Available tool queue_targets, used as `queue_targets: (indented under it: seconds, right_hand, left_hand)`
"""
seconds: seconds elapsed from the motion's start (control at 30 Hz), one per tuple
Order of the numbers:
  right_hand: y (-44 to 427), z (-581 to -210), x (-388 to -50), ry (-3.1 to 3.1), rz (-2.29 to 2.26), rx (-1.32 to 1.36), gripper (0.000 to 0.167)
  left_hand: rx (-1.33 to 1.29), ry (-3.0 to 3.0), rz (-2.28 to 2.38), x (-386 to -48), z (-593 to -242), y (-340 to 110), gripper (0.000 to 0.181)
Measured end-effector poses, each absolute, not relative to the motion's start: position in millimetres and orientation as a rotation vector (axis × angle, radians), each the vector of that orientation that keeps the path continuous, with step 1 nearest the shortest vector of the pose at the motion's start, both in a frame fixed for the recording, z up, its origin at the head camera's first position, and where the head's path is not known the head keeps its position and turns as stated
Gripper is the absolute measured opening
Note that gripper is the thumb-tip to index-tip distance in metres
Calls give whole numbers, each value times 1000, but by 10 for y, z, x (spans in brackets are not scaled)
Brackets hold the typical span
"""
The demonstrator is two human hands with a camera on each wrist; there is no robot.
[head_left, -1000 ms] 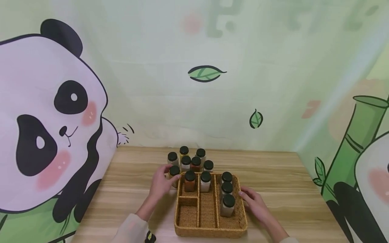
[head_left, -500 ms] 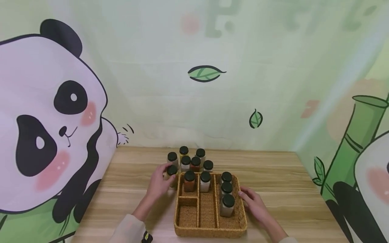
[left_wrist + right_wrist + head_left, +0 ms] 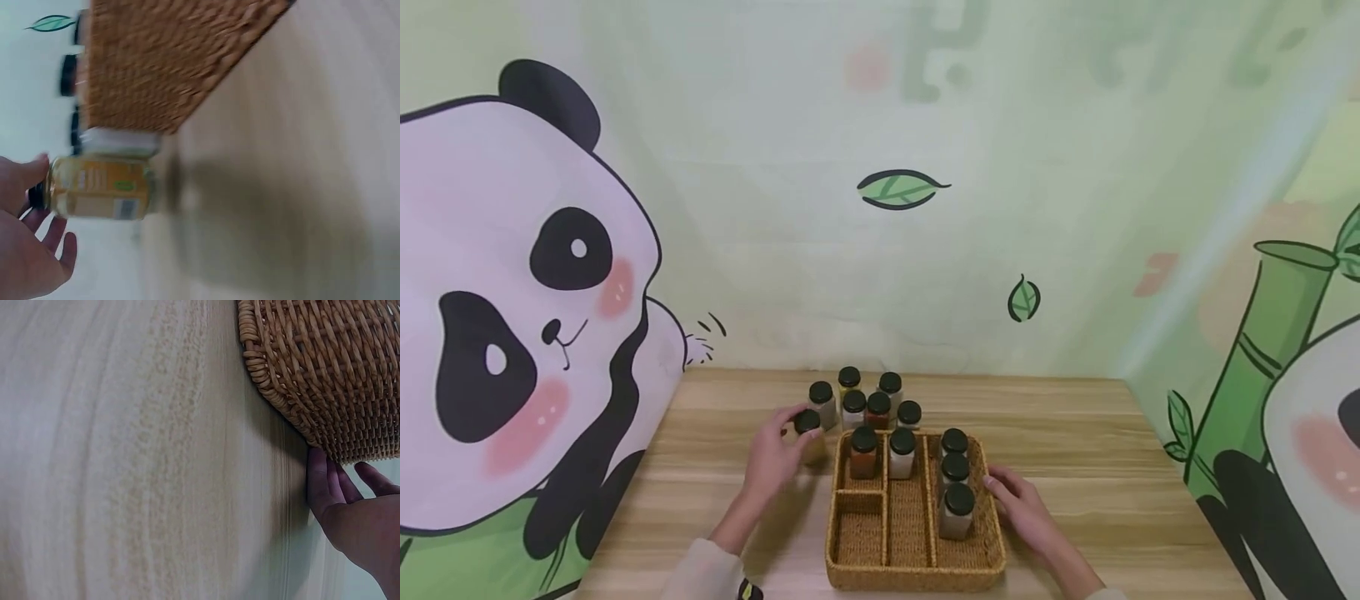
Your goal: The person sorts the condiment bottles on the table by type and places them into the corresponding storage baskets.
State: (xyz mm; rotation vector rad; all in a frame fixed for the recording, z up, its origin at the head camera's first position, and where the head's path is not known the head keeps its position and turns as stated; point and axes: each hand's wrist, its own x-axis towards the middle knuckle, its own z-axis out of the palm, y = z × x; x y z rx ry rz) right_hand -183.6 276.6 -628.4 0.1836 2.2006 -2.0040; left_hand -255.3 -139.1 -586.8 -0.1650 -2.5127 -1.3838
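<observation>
My left hand [image 3: 771,458] pinches the black lid of a spice jar [image 3: 812,451] left of the wicker basket [image 3: 917,577]. In the left wrist view the jar [image 3: 100,194] has a yellow label and yellowish contents, and thumb and fingers are around its lid. At the basket's right side is my right hand [image 3: 1024,510], fingers extended against the wicker wall. The right wrist view has these fingertips [image 3: 317,464] touching the basket's lower edge. Black-lidded jars stand in three compartments: a reddish jar [image 3: 863,454], a white jar [image 3: 902,456] and a column of three including a front jar [image 3: 956,521].
Behind the basket several more black-lidded jars stand close together, among them a yellow jar [image 3: 849,387] and a dark red jar [image 3: 877,412]. The wooden table [image 3: 1075,433] ends at a printed backdrop [image 3: 790,275] with pandas and bamboo.
My left hand has drawn the yellow-labelled jar leftward, away from the basket and the jars behind. The right hand stays at the basket's side. The head view has shifted slightly.
</observation>
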Motion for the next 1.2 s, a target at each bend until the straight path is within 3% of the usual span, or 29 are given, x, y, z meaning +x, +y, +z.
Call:
queue_targets:
  seconds: [0.23,0.57,0.77,1.2]
  right_hand:
    - [2729,-6275,-1822,2203,-2010,196,57]
    - [2730,-6283,-1830,2237,-1969,199,57]
    - [2722,-6268,-1822,2237,-1973,193,58]
    - [2715,-6253,-1830,2240,-1967,200,57]
  left_hand:
    - [-354,-2587,-1322,-2342,-5288,-1589,52]
    - [-543,-2681,-1285,-1807,-4829,-1355,51]
    - [-691,-2691,-1322,-1665,-4874,-1215,48]
    - [-803,-2787,-1402,-1569,-5328,-999,41]
